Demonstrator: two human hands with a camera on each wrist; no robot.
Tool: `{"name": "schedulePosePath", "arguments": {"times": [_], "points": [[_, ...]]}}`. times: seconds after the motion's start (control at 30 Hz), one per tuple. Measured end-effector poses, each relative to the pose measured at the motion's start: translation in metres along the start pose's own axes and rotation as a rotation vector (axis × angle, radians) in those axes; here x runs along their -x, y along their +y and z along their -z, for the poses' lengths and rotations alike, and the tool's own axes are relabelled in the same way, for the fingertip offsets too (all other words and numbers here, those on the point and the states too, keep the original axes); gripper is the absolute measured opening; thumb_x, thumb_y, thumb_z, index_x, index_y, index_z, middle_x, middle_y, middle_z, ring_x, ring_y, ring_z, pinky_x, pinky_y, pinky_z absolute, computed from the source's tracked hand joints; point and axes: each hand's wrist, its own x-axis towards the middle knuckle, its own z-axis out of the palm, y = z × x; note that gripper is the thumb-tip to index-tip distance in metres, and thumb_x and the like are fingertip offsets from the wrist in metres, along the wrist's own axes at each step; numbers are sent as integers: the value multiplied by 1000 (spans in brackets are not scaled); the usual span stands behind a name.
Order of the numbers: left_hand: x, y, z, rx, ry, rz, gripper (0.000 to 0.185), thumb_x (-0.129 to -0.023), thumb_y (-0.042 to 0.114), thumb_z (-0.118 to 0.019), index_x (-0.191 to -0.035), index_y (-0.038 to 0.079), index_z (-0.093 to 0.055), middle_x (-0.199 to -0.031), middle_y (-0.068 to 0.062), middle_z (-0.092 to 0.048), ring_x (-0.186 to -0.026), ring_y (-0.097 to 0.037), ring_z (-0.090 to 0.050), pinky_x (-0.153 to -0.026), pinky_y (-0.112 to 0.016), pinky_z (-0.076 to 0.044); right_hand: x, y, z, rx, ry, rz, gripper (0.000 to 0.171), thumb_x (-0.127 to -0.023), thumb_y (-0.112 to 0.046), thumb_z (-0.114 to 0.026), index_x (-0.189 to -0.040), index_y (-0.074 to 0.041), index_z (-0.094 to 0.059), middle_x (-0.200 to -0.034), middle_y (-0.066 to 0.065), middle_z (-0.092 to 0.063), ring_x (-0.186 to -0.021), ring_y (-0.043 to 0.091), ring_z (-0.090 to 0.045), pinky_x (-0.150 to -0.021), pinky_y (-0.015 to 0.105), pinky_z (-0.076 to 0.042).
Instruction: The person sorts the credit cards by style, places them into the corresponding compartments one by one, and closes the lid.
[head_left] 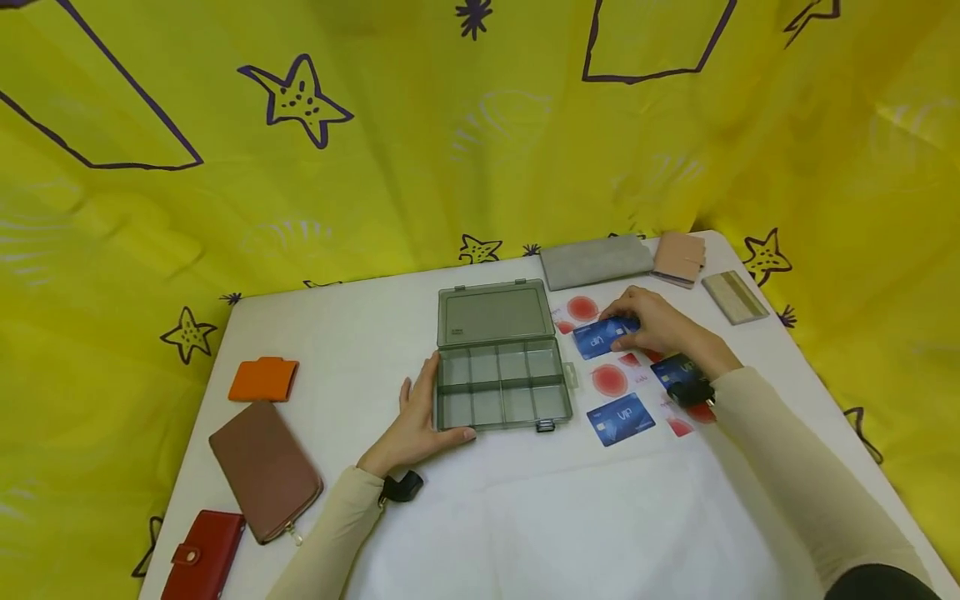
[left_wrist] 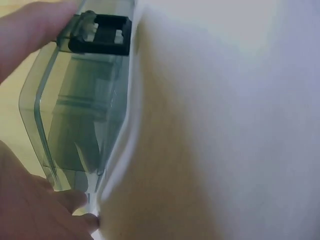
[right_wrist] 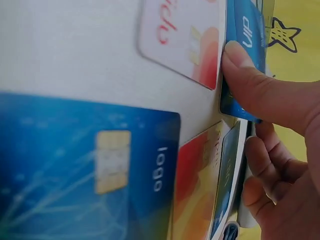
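Right grip (head_left: 654, 322) pinches blue card (head_left: 595, 340); yellow cloth (head_left: 405, 183) backs white table (head_left: 352, 350).

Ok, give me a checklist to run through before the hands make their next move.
1. Lid open: ok, folded back behind the plastic box.
2. Left hand on the plastic box: ok, against its left side, thumb at the front.
3. Right hand grip on the blue VIP card: ok, pinched between thumb and fingers.
4. Blue VIP card fully off the table: cannot tell, its underside is hidden.
5. Blue card under the right wrist fully visible from the head view: not ok, the wrist camera overlaps it.
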Motion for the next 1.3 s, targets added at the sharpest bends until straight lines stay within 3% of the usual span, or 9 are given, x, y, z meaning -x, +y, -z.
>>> {"name": "schedulePosePath", "arguments": {"times": [0.23, 0.37, 0.57, 0.7, 0.8, 0.97, 1.1, 1.23, 1.3], "points": [[-1, 0, -5, -15, 49, -8, 131, -83, 35, -90, -170, 4, 3, -178, -20, -4, -166, -41, 4, -128, -64, 13, 12, 1, -5, -41, 45, -2, 36, -89, -11, -87, -120, -7, -70, -122, 17, -71, -110, 35, -60, -105, 60, -49], [-2, -2, -8, -35, 81, -6, 131, -82, 37, -91, -170, 5, 1, -178, -19, -8, -166, -41, 2, -129, -64, 13, 18, 1, -7, -68, 79, 26, 31, -97, -7, -77, -127, -4, -68, -124, 21, -72, -101, 32, -64, -94, 51, -57], [-2, -4, -12, -38, 85, 2, 131, -82, 38, -90, -170, 5, 1, -178, -20, -9, -166, -39, 2, -129, -63, 13, 26, -5, 1, -346, 220, 25, 39, -97, 3, -73, -134, 1, -61, -110, 25, -63, -72, 24, -74, -60, 25, -62], [-3, -5, -12, -38, 97, -7, 131, -82, 39, -90, -170, 5, 0, -178, -19, -10, -166, -39, 1, -130, -63, 12, 25, -14, 3, -523, 316, 31, 37, -98, 5, -71, -133, 6, -61, -103, 17, -62, -70, 17, -79, -62, 26, -64], [-4, -6, -13, -45, 106, -26, 131, -82, 39, -90, -170, 5, 0, -178, -19, -11, -166, -41, 0, -129, -65, 11, 24, -23, 0, -662, 338, 35, 41, -98, 9, -68, -138, 9, -59, -103, 10, -63, -75, 18, -81, -68, 28, -66], [-5, -5, -13, -52, 102, -24, 130, -82, 38, -90, -170, 5, 0, -178, -18, -10, -166, -39, 0, -130, -63, 11, 25, -40, -12, -741, 315, 29, 49, -98, 5, -71, -145, 5, -58, -101, 0, -68, -81, 21, -81, -74, 26, -66], [-4, -4, -13, -61, 105, -17, 130, -82, 38, -90, -170, 5, -1, -178, -18, -11, -166, -38, 0, -131, -62, 11, 25, -58, -26, -794, 234, 27, 55, -95, 0, -77, -146, 6, -57, -114, -7, -72, -89, 14, -81, -73, 18, -64], [-4, -5, -14, -65, 115, -15, 130, -82, 39, -90, -171, 5, -1, -178, -17, -12, -166, -38, -1, -131, -62, 11, 24, -77, -42, -893, 140, 70, 67, -87, 3, -84, -146, 15, -52, -114, -7, -74, -90, 11, -77, -80, 23, -65], [-2, -5, -14, -64, 121, -14, 130, -81, 39, -90, -171, 5, -2, -178, -17, -12, -166, -38, -1, -131, -61, 11, 24, -86, -50, -893, 108, 94, 69, -84, 4, -86, -144, 15, -53, -108, -3, -74, -86, 10, -72, -78, 19, -64]]}}
